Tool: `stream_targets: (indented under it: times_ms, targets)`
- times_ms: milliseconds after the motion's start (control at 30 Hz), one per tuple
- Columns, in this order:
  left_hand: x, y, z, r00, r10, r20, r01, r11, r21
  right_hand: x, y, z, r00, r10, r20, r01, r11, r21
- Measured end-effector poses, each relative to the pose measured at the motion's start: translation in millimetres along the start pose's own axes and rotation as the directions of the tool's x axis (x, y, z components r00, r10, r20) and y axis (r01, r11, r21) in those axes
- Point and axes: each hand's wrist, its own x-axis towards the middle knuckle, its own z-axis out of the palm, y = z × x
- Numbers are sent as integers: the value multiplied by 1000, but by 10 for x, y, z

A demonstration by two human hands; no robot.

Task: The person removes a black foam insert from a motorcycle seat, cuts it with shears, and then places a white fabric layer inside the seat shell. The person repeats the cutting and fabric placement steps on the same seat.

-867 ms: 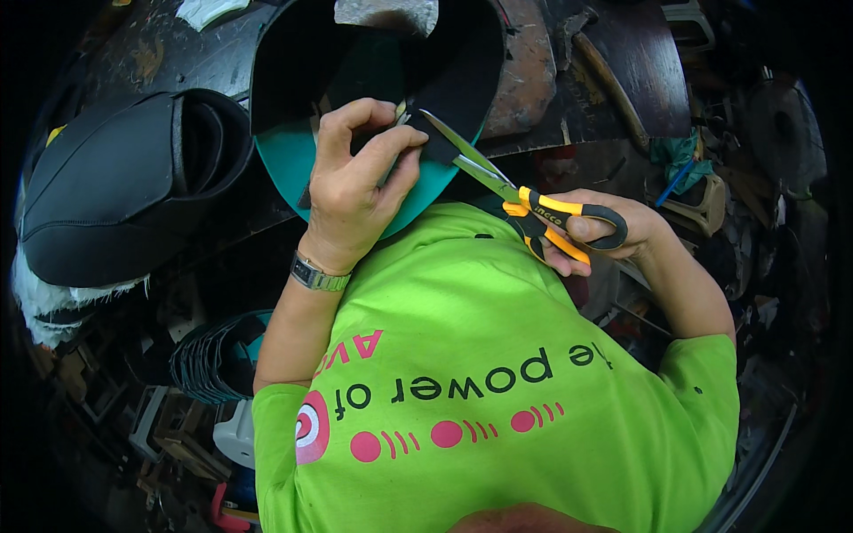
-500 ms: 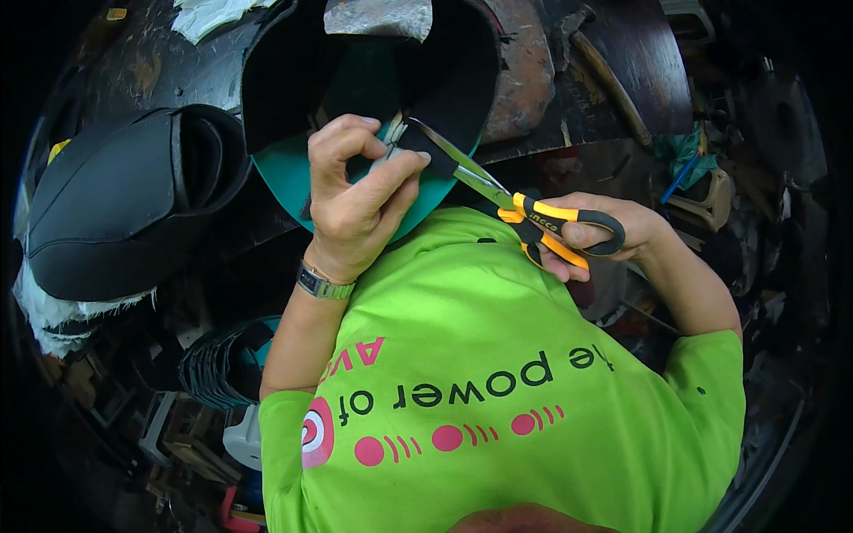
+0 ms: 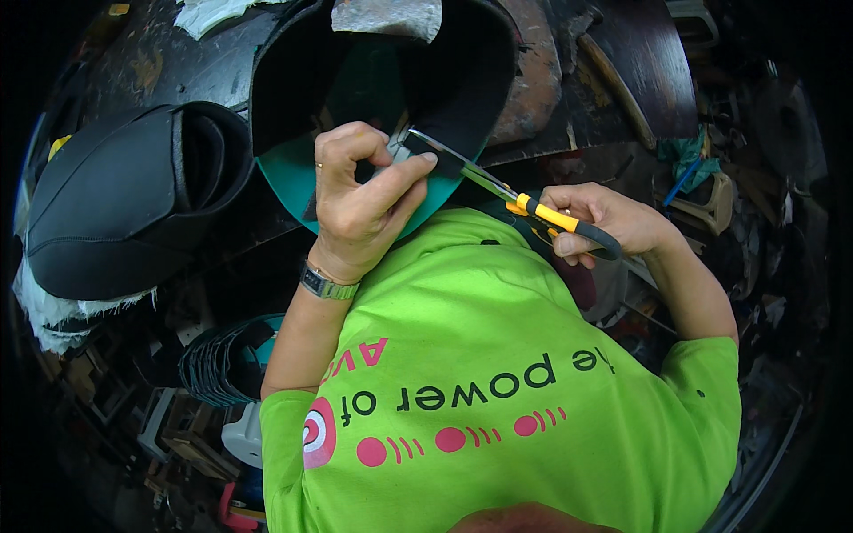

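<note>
A large curved piece of black padded material with a green lining (image 3: 289,191) rests at the edge of the bench in front of me. My left hand (image 3: 360,195) is closed in a pinch on its near edge, beside a small grey strip (image 3: 401,142). My right hand (image 3: 613,218) grips the scissors (image 3: 533,206), which have yellow and black handles. Their blades point up and left, tips just beyond my left fingertips at the piece's edge. The scissors are seen nearly edge-on, so the gap between the blades is hard to judge.
A rolled bundle of black stitched pieces (image 3: 107,200) lies at the left on whitish fibrous cloth (image 3: 67,306). A wooden-handled hammer (image 3: 617,93) lies on the dark bench (image 3: 200,67) at the far right. Stacked green-edged pieces (image 3: 218,364) stand low on the left.
The scissors have turned from showing both handle loops to nearly edge-on, and their blades look closer together. The black and green piece has shifted slightly right; my left hand keeps its pinch.
</note>
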Motion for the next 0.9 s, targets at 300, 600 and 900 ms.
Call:
stream_targets:
  times_ms: [300, 600, 900]
  targets:
    - [-3, -1, 11, 1000, 6, 3, -6, 1000, 0, 26, 25, -19, 999, 15, -32, -14, 1000, 11]
    - [21, -7, -5, 1000, 5, -5, -5, 999, -35, 72, 6, -37, 997, -3, -76, 1, 1000, -24]
    - [7, -43, -23, 995, -33, -97, -2, 939, -343, 124, 34, -104, 978, -171, -118, 159, 982, -106]
